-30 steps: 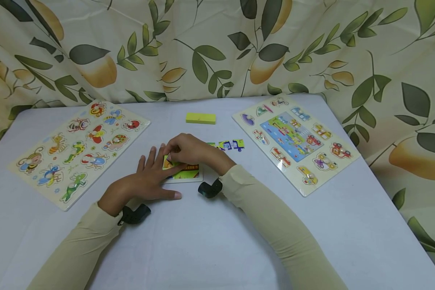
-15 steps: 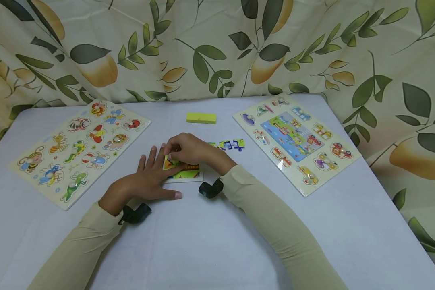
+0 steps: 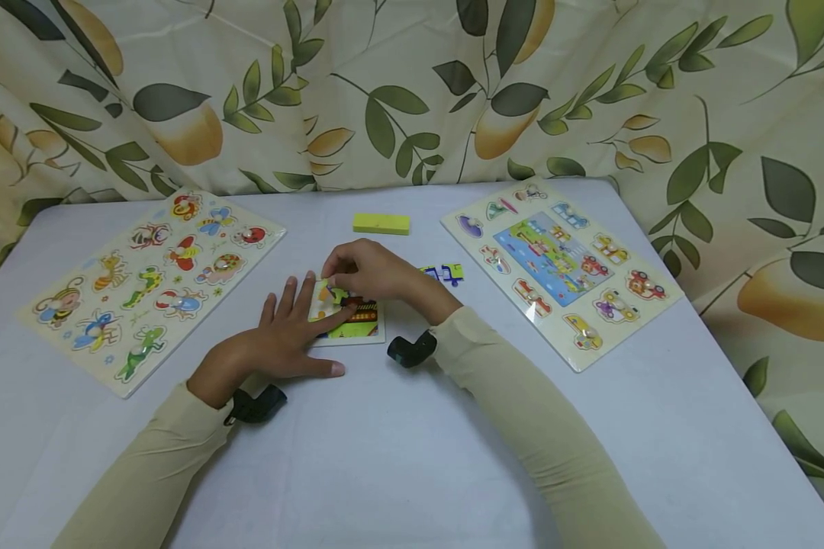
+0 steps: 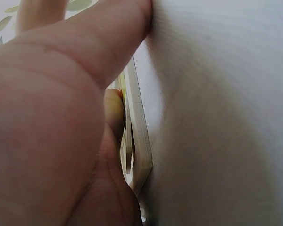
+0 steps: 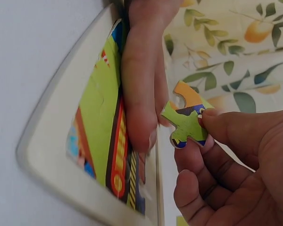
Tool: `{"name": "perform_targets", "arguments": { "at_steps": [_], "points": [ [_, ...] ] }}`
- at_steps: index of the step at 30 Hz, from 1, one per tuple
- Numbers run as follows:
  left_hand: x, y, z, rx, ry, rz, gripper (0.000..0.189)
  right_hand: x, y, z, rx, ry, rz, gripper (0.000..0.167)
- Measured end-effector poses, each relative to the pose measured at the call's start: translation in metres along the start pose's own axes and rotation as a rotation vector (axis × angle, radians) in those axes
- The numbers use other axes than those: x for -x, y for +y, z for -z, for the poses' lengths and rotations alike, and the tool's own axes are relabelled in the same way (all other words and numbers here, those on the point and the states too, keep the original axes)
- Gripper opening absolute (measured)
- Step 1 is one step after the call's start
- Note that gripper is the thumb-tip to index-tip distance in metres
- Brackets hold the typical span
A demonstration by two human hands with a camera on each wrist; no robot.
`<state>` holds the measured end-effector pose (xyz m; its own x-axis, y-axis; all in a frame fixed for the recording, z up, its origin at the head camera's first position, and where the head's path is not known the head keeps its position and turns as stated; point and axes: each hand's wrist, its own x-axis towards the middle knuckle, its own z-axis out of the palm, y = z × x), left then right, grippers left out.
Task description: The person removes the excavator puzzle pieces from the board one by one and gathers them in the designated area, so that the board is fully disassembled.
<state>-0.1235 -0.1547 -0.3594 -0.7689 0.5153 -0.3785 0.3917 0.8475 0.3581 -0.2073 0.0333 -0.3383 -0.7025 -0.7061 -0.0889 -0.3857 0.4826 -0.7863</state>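
My left hand (image 3: 268, 347) lies with fingers spread on a small jigsaw puzzle tray (image 5: 49, 160) with a pale rim, its thumb touching the tablecloth beside it. In the right wrist view, assembled pieces (image 5: 96, 115) with green, red and yellow-black stripes fill part of the tray. My right hand (image 3: 371, 268) pinches a jigsaw piece (image 5: 189, 125) between thumb and fingers, above the tray's far side. That piece is green, orange and dark blue, with a rounded tab. In the left wrist view, my palm and thumb (image 4: 108, 42) hide most of the tray's edge (image 4: 140, 122).
Loose jigsaw pieces (image 3: 452, 273) lie right of my right hand, partly hidden by it. Behind them is a yellow block (image 3: 381, 223). An insect puzzle board (image 3: 158, 286) lies to the left, a vehicle puzzle board (image 3: 559, 267) to the right. A leaf-patterned curtain (image 3: 412, 91) hangs behind the table.
My right hand has lifted off the tray's upper left area and moved right and away, with a jigsaw piece between its fingers. More of the tray's picture shows. The left hand has stayed still.
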Motion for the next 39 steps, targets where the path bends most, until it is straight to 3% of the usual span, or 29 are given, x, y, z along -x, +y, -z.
{"name": "perform_targets", "arguments": {
  "at_steps": [18, 39],
  "points": [
    [0.000, 0.002, 0.000, 0.024, 0.003, 0.034, 0.091, 0.017, 0.017, 0.019, 0.011, 0.051, -0.071, 0.010],
    [0.000, 0.004, 0.000, 0.027, 0.010, 0.044, 0.093, 0.038, 0.027, 0.032, 0.008, 0.033, -0.106, 0.013]
  ]
}}
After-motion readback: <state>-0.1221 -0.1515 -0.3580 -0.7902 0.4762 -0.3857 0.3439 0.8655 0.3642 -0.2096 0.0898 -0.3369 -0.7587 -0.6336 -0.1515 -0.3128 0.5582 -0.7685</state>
